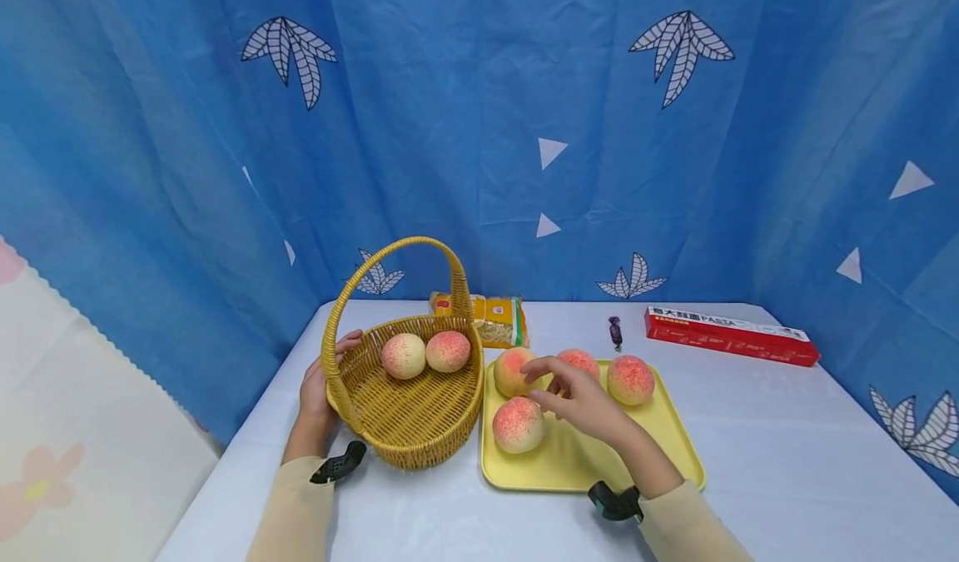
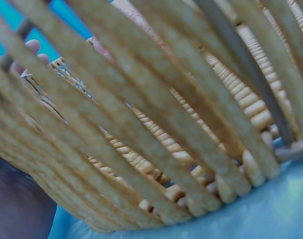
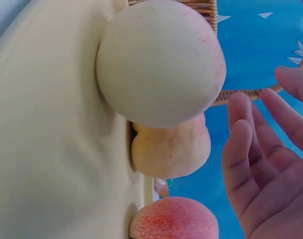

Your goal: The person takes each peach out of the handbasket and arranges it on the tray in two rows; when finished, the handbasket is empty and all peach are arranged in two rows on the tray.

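Observation:
A woven wicker basket (image 1: 404, 412) with a tall hoop handle stands left of centre, two pink-speckled peaches (image 1: 448, 351) inside it. My left hand (image 1: 320, 387) holds its left side, fingers at the rim. Slats of the basket (image 2: 156, 109) fill the left wrist view, with fingertips peeking through at upper left. Right of the basket lies a yellow tray (image 1: 592, 472) bearing several peaches. My right hand (image 1: 580, 400) hovers over the tray, fingers loosely bent and holding nothing. Its fingertips are near the front-left peach (image 1: 519, 425). In the right wrist view, a pale peach (image 3: 161, 64) is left of the fingers.
Behind the basket and tray lies a yellow pasta bag (image 1: 500, 320). A small purple-wrapped candy (image 1: 615, 333) sits behind the tray. A long red pasta box (image 1: 730, 339) lies at the back right of the white table (image 1: 779, 454). Blue curtain (image 1: 464, 171) hangs behind.

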Tool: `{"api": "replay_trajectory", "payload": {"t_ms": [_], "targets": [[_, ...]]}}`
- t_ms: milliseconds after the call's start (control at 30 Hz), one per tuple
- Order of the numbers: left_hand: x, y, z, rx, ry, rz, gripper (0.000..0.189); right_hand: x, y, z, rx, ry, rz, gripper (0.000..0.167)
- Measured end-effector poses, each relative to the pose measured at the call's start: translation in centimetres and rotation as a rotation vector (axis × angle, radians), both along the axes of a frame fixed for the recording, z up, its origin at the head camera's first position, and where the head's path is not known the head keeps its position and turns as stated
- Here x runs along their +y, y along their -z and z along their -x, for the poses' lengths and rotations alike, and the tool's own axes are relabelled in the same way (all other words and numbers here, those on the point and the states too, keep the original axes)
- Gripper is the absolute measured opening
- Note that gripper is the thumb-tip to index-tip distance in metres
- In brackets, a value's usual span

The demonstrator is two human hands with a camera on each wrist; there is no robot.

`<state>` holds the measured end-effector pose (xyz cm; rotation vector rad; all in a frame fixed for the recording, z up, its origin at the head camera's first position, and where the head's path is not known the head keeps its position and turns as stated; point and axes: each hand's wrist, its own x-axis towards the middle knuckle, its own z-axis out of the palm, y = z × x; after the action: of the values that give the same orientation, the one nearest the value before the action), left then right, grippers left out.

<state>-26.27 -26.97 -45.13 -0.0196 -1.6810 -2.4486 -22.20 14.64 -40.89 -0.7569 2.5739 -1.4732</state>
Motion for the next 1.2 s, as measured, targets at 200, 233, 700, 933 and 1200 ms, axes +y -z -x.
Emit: {"api": "replay_trajectory", "payload": {"t_ms": [200,233,700,933,1200], "targets": [[0.1,-0.1,-0.2,0.003,0.005,0.0,0.044,-0.3,-0.4,-0.4,0.081,0.031,0.032,0.033],[0.1,-0.1,-0.2,0.003,0.005,0.001,0.044,-0.4,-0.5,-0.4,0.088,0.029,0.04,0.033],[0.4,-0.7,-0.7,0.014,0.012,-0.004,0.045,-1.9,-2.3,-1.2,0.101,-0.005,0.109,0.047],[0.3,-0.9,-0.5,0.002,-0.005,-0.019,0.045,-3.8,-3.3,-0.2,0.099,-0.061,0.13,0.053],[0.3,-0.7,-0.5,-0.002,-0.007,-0.003,0.045,-6.5,-3.6,1.1,0.024,-0.095,0.144,0.061]]}}
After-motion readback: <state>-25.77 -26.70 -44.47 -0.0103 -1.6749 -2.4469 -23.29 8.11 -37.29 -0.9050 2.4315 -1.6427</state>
